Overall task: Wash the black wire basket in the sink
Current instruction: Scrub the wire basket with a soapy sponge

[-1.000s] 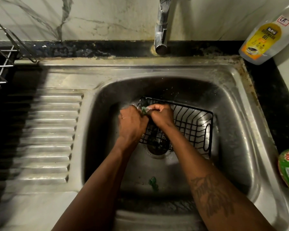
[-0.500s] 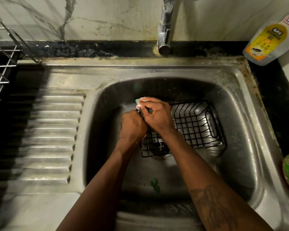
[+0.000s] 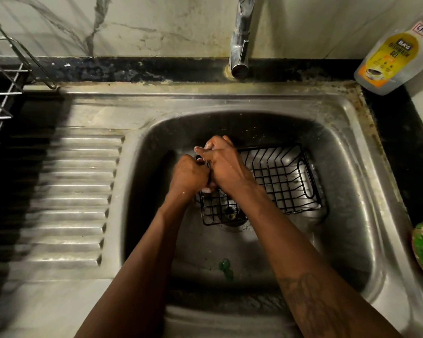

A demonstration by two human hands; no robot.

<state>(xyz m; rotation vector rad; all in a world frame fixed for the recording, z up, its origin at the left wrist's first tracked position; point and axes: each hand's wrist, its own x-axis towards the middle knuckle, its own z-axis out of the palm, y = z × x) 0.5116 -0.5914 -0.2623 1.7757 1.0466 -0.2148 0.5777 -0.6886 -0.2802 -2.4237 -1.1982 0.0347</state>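
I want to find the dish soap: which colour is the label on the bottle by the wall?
The label is mostly yellow; the head view shows it.

Steel sink [image 3: 205, 98]: black wire basket [image 3: 279, 176] on basin floor, green scrap [image 3: 226, 267] nearer front

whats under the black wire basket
Under the black wire basket, through its grid, show the stainless steel sink floor and round drain. The left hand and right hand cover its left end, hiding what's beneath.

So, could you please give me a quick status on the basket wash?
Left hand grips black wire basket at left end. Right hand on same end, grip unclear. Basket over drain. Nothing blocking.
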